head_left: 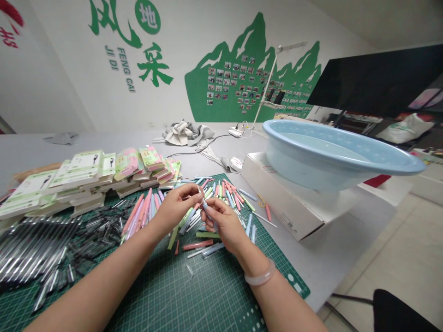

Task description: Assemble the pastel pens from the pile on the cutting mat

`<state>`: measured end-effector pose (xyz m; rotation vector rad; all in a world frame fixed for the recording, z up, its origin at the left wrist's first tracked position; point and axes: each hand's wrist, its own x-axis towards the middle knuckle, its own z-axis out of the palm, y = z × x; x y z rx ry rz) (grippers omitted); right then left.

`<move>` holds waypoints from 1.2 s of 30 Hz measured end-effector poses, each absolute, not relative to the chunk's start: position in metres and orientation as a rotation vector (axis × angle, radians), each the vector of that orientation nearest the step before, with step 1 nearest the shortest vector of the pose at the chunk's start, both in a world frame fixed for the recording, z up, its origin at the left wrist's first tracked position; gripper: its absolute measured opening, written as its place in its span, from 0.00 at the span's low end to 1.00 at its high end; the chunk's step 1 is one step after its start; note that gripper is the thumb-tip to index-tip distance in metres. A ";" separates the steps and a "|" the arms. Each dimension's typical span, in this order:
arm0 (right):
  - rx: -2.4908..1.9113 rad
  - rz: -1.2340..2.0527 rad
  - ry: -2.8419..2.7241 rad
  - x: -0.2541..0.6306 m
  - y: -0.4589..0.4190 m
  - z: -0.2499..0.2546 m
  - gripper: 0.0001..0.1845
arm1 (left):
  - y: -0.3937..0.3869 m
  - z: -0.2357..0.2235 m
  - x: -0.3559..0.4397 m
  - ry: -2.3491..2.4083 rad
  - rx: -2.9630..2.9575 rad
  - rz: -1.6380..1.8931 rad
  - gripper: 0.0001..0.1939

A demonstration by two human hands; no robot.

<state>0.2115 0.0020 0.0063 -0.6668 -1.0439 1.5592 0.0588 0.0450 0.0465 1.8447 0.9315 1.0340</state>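
Pale-blue pen (206, 208): above green cutting mat (157, 286). Long axis slanted, upper end toward left hand (180, 203), lower end inside right hand (224, 222). Slim, partly hidden. Right fingers clamped on pen; left grip: cannot tell.

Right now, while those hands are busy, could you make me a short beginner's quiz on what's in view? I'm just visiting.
1. Multiple choice: what colour is the slim piece held in the right hand's fingers?
a) pink
b) light blue
c) green

2. True or false: the bracelet is worn on the left wrist.

3. Fill in the missing word: the large blue basin rests on a white ____.

Key:
1. b
2. False: it is on the other wrist.
3. box
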 end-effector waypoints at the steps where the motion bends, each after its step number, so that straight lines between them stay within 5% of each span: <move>1: -0.649 1.584 -1.027 0.212 0.002 0.007 0.09 | 0.046 0.046 0.059 0.913 1.811 1.043 0.09; 18: -0.544 1.726 -0.940 0.211 0.002 0.005 0.10 | 0.049 0.035 0.061 0.753 1.497 1.026 0.08; 31: -0.681 1.492 -0.957 0.231 0.008 0.016 0.11 | 0.055 0.035 0.075 0.864 1.896 0.972 0.13; 36: -0.705 1.331 -0.895 0.247 0.015 0.018 0.10 | 0.062 0.016 0.078 1.066 2.486 0.626 0.05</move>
